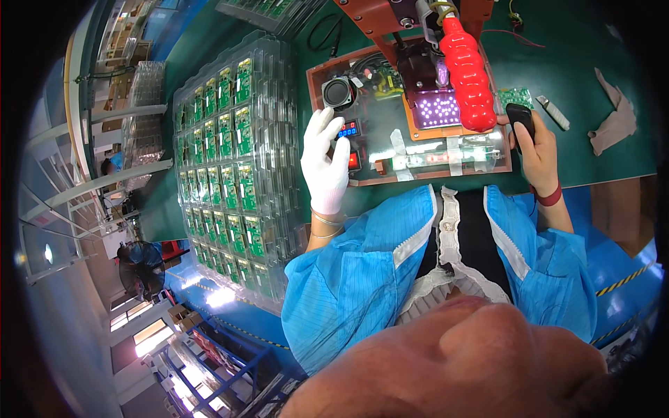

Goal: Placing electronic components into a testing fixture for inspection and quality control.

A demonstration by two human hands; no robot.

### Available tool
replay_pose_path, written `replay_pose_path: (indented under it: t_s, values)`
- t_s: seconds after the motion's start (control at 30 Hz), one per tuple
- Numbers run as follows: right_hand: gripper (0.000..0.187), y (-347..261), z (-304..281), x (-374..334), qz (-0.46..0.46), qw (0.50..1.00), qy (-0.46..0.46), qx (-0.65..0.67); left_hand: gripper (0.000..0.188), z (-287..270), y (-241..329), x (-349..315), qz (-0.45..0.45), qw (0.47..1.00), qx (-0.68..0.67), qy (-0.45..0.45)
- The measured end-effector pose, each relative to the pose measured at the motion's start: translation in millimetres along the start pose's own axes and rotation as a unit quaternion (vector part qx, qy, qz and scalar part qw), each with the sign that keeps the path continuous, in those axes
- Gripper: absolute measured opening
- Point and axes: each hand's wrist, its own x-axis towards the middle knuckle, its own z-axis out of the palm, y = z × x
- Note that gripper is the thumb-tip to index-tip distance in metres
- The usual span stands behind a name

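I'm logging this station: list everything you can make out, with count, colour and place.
box: 1, brown rim, clear top, centre
table: 1, green, under box
trays: several, clear, left of box
circuit boards: many, green, in trays
speaker: 1, black, box's far left
display: 1, red and blue digits, box's left
switch: 1, lit red, below display
lever handle: 1, red, over box
lit panel: 1, violet, left of lever handle
loose board: 1, green, right of box
strip: 1, whitish, beside loose board
cloth: 1, beige, table's right
floor: 1, blue, below table
handheld device: 1, black, box's right edge
sleeves: 2, blue, lower centre
left grip: 1, white glove, box's left edge
right grip: 1, bare, around handheld device
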Motion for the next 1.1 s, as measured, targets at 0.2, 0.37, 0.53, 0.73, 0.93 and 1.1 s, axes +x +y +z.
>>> replay_pose_path:
  t_s: [0.2, 0.37, 0.53, 0.73, 0.93, 1.1]
  values:
    - [0.021, 0.4, -0.6, -0.2, 0.003, 1.0, 0.001, -0.012, 0.043, -0.9, 1.5, -0.3, 0.019, 0.999, 0.024, -0.008]
    - [0.021, -1.7, 1.3, -1.1, 0.0, 1.0, 0.014, -0.003, 0.042, -0.7, 0.9, -0.3, 0.017, 1.0, 0.025, -0.006]
    - [0.021, -4.1, 1.0, -0.2, 0.008, 1.0, 0.006, 0.001, 0.042, -0.5, -1.0, -0.5, 0.021, 0.999, 0.024, -0.004]
    - [0.022, -4.5, 0.8, -1.1, -0.003, 1.0, 0.005, 0.009, 0.042, -0.3, -1.0, -0.5, 0.02, 1.0, 0.021, -0.003]
    - [0.022, -5.5, 1.2, -1.0, 0.002, 1.0, -0.002, 0.016, 0.042, -0.9, -1.9, -0.2, 0.025, 0.999, 0.027, -0.003]
    - [0.022, -6.6, 1.7, -1.3, -0.014, 0.999, 0.006, 0.047, 0.042, -0.4, -1.9, -0.7, 0.022, 0.999, 0.025, -0.004]
